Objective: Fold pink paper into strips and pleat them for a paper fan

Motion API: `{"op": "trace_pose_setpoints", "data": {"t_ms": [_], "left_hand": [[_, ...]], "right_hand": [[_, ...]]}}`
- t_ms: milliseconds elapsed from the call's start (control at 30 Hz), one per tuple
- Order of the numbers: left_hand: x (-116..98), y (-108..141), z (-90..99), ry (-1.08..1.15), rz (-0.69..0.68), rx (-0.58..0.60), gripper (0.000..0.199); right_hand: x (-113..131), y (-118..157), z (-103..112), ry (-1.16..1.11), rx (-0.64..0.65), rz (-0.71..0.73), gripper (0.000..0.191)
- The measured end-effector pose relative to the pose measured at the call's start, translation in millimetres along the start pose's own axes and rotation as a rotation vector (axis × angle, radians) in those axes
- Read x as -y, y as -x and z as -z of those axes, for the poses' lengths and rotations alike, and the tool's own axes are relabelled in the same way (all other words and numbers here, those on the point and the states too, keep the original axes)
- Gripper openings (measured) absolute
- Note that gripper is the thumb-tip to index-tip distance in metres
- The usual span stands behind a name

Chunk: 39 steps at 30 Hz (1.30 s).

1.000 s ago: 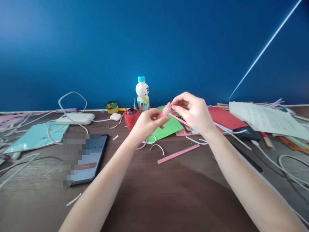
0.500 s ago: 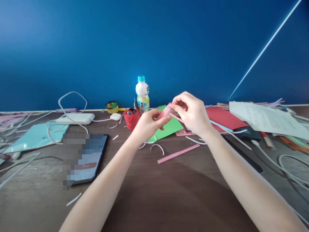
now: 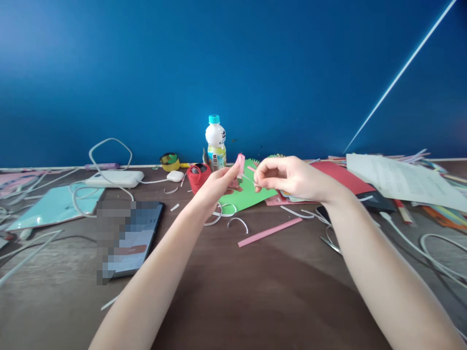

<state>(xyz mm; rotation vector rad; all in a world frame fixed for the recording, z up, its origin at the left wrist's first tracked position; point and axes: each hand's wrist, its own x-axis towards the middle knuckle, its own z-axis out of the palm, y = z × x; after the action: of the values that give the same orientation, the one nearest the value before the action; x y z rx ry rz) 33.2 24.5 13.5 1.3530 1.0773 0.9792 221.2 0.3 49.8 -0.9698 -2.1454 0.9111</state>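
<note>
My left hand (image 3: 223,183) is closed on a folded pink paper piece (image 3: 240,164), which sticks up past the thumb. To its right, my right hand (image 3: 282,176) pinches a thin pale strip (image 3: 249,180) that runs towards the pink piece. Whether the strip joins the pink piece cannot be made out. Behind and below the hands lies a green sheet (image 3: 239,198). A flat pink strip (image 3: 270,232) rests on the table in front of them.
A bottle (image 3: 216,141) and a red spool (image 3: 197,179) stand behind my left hand. The phone (image 3: 136,243) lies at left. Scissors (image 3: 331,245) lie beside my right forearm, with red card (image 3: 343,177) and papers beyond.
My hands have moved apart, the right one lower and turned sideways. The pink piece now stands upright in my left hand, and the pale strip shows between the hands.
</note>
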Motion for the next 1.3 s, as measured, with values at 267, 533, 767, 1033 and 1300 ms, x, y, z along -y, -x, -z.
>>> {"op": "trace_pose_setpoints", "data": {"t_ms": [267,533,767,1033,1300], "left_hand": [[6.1,-8.3,4.5,-0.021,0.010,-0.168,0.030],[3.0,-13.7,7.4,0.209,0.125,-0.165,0.039],[4.6,-9.7,5.8,0.237,0.081,-0.022,0.042],[11.0,-7.7,-0.3,-0.187,-0.192,-0.219,0.031],[9.8,-1.1,-11.9,-0.115,-0.245,-0.125,0.034]], "right_hand": [[-4.5,15.8,36.3,0.045,0.177,-0.329,0.018],[-32.1,16.3,47.8,0.269,0.192,-0.548,0.007],[-35.6,0.9,27.8,0.344,-0.085,-0.436,0.024],[-23.9,-15.6,-8.6,-0.232,-0.342,-0.192,0.041],[-28.4,-23.1,-29.8,-0.139,-0.436,-0.183,0.011]]}}
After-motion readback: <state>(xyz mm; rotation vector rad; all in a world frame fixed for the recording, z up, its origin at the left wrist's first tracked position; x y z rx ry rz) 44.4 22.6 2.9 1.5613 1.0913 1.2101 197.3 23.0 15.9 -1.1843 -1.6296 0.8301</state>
